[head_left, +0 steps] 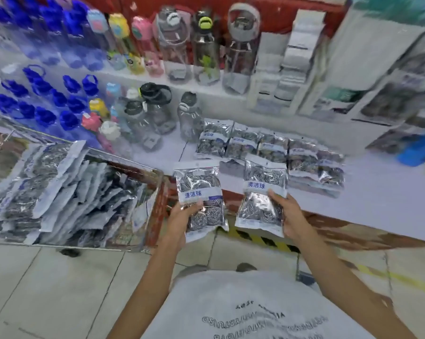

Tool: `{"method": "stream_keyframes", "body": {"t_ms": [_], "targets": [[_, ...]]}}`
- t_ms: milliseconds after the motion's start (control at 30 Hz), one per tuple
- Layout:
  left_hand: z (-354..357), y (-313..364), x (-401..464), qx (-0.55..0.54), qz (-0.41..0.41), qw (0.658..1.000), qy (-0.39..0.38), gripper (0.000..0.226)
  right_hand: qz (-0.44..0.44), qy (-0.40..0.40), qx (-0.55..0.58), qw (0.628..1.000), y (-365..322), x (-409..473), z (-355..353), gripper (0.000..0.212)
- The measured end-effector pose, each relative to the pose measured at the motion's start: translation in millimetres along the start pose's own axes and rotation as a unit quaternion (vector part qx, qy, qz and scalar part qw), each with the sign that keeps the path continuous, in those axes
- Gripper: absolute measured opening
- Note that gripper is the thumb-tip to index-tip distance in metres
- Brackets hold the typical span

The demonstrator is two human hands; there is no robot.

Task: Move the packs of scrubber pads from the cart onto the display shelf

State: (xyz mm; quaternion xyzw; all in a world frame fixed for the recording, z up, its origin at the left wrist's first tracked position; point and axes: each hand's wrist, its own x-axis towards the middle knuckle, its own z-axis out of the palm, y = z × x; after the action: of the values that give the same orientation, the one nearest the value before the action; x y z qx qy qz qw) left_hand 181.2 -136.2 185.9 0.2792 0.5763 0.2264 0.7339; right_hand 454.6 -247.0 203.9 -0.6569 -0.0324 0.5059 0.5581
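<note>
Now left hand point(182, 214) grips pack point(200, 192), right hand point(288, 214) grips second pack point(264, 192), both in air before shelf point(377, 192). More packs in cart point(143, 172). Risk: slick film slips from fingers, or sloppy placing topples stacked row point(267, 145).

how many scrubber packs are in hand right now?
2. One clear foil pack of steel scrubber pads is held in the left hand, another pack in the right hand. No hidden ones apparent.
</note>
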Motion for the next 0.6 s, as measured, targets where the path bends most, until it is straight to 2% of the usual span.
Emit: {"method": "stream_keyframes", "body": {"t_ms": [167, 267, 367, 433, 533, 600], "targets": [[110, -33, -16, -0.013, -0.046, 0.997, -0.068, 0.041, 0.010, 0.049, 0.043, 0.998, 0, -8, -131, 0.045], [167, -60, -17, 0.079, -0.013, 0.993, -0.081, 0.037, 0.021, 0.075, 0.062, 0.995, -4, -11, -201, 0.048], [212, -82, -8, 0.131, -0.008, 0.987, -0.091, 0.076, 0.029, 0.103, 0.085, 0.991, -8, -8, -251, 0.049], [236, -93, -6, 0.147, -0.012, 0.984, -0.103, 0.090, 0.036, 0.117, 0.096, 0.988, -10, -2, -277, 0.055], [265, -95, -2, 0.151, -0.029, 0.984, -0.089, 0.083, 0.040, 0.125, 0.105, 0.986, -17, 14, -302, 0.048], [287, -87, 1, 0.154, -0.035, 0.983, -0.092, 0.069, 0.033, 0.128, 0.097, 0.987, -23, 29, -312, 0.047]]}}
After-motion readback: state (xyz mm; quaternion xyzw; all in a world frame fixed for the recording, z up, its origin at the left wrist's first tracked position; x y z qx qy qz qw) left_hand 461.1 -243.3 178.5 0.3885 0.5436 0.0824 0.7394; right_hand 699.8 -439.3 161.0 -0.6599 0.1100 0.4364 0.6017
